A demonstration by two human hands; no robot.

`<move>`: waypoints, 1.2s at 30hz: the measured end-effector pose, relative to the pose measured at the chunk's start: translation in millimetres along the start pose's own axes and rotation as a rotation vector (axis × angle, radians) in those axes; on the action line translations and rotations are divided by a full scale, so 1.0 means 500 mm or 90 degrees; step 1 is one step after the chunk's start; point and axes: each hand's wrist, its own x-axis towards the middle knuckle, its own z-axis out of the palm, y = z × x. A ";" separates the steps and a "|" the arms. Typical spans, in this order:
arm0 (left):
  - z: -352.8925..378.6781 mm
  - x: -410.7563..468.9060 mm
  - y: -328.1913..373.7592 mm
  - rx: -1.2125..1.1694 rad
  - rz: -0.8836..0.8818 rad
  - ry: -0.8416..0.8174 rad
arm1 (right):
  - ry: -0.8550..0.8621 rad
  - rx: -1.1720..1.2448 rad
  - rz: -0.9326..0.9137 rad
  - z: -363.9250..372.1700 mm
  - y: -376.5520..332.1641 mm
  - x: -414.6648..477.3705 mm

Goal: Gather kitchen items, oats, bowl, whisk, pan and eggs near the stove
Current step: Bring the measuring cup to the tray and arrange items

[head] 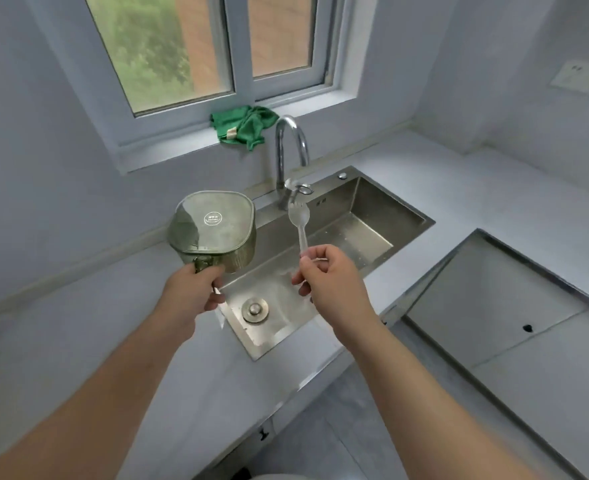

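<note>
Gathering step, mid-carry: squarish green-tinted steel pan [213,226] with round sticker, tilted above left rim of steel sink [407,216], left hand [196,292] fingers [216,299] curled round its handle, right hand [331,278] pinching clear plastic spork [298,220] upright; next likely carrying both along white bench [459,174] toward stove.

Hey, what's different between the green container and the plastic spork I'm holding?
The green container is bulky and green-tinted; the spork is slim and clear. The left hand wraps the container's handle in a full grip; the right hand pinches the spork's handle end. The container is tipped, a flat face with a round label toward the camera; the spork stands upright, tines up. Both look translucent and are held by the sink.
</note>
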 end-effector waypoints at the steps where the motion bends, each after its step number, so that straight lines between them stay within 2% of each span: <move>1: 0.057 -0.033 0.016 0.015 0.014 -0.040 | 0.034 0.006 -0.008 -0.060 0.007 -0.024; 5: 0.266 -0.165 0.060 0.078 0.052 -0.181 | 0.165 0.052 -0.026 -0.282 0.042 -0.124; 6: 0.270 -0.178 0.069 0.081 0.058 -0.186 | 0.164 0.053 -0.025 -0.292 0.040 -0.127; 8: 0.367 -0.245 0.079 0.115 0.078 -0.245 | 0.225 0.075 -0.024 -0.396 0.060 -0.181; 16: 0.725 -0.528 0.068 0.194 0.111 -0.483 | 0.458 0.096 -0.005 -0.754 0.160 -0.412; 27: 1.145 -0.790 0.020 0.335 0.149 -0.761 | 0.746 0.140 0.042 -1.081 0.283 -0.619; 36: 1.487 -0.902 -0.016 0.447 0.152 -0.989 | 0.916 0.129 0.125 -1.328 0.361 -0.659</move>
